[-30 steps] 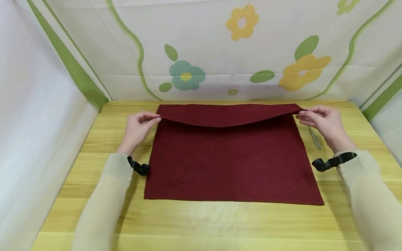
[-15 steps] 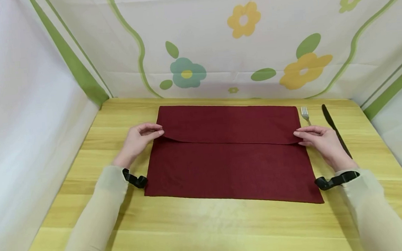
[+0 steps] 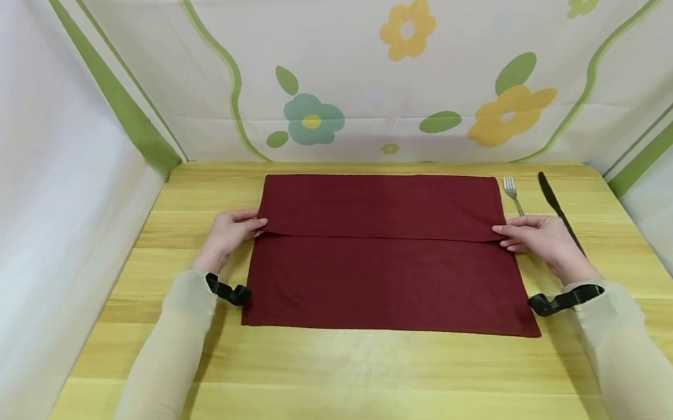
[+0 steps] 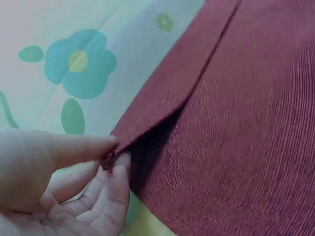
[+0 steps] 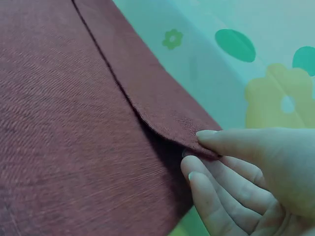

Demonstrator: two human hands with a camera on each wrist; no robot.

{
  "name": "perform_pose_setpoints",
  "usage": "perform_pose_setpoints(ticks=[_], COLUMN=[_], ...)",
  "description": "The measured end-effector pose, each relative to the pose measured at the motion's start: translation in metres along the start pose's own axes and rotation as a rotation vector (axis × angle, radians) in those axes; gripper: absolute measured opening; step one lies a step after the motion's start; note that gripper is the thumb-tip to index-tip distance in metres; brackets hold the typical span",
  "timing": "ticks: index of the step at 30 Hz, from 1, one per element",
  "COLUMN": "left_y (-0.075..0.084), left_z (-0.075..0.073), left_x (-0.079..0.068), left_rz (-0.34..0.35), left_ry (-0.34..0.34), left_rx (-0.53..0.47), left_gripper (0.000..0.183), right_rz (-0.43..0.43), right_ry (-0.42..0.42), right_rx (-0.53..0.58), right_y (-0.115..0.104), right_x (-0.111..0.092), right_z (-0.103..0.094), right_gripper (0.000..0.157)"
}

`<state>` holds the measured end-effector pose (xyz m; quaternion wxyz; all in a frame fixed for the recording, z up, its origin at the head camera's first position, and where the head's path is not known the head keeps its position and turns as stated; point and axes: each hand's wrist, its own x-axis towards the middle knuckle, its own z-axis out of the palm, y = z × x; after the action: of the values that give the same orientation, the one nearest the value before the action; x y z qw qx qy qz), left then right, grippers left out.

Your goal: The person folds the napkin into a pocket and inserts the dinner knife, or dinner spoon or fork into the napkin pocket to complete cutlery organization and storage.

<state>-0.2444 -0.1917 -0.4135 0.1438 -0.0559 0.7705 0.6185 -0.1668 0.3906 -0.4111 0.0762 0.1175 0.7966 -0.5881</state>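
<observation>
Cloth (image 3: 378, 286) (dark red, rectangular) lies on yellow wood-grain table (image 3: 351, 393), far part folded over as matching red flap (image 3: 380, 206); left hand (image 3: 227, 237) and right hand (image 3: 543, 240) each pinch one slightly raised flap corner.

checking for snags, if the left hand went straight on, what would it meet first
Likely the dark red cloth: the left hand pinches its folded flap and points across it.
</observation>
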Motion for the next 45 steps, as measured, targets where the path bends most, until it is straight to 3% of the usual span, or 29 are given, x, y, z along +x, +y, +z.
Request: perform_pose_setpoints(ticks=[5, 9, 18, 35, 45], left_y=[0.006, 0.008, -0.003, -0.018, -0.026], left_z=[-0.004, -0.008, -0.016, -0.019, -0.022], left_x=[-0.005, -0.018, -0.057, -0.115, -0.130], left_rz=[0.006, 0.054, 0.063, 0.069, 0.076], left_ry=[0.013, -0.002, -0.066, -0.075, -0.147], left_rx=[-0.008, 0.017, 0.051, 0.087, 0.112], left_gripper=[0.051, 0.047, 0.045, 0.032, 0.027], right_rz=[-0.037, -0.032, 0.000, 0.022, 0.055], right_ry=[-0.017, -0.028, -0.062, -0.085, -0.132], right_rx=[0.118, 0.088, -0.096, -0.063, -0.117], right_y=[-0.005, -0.008, 0.002, 0.020, 0.030], right_x=[-0.006, -0.017, -0.053, -0.096, -0.111], right_z=[-0.008, -0.016, -0.027, -0.025, -0.026], right_gripper=[0.013, 0.004, 0.018, 0.015, 0.019])
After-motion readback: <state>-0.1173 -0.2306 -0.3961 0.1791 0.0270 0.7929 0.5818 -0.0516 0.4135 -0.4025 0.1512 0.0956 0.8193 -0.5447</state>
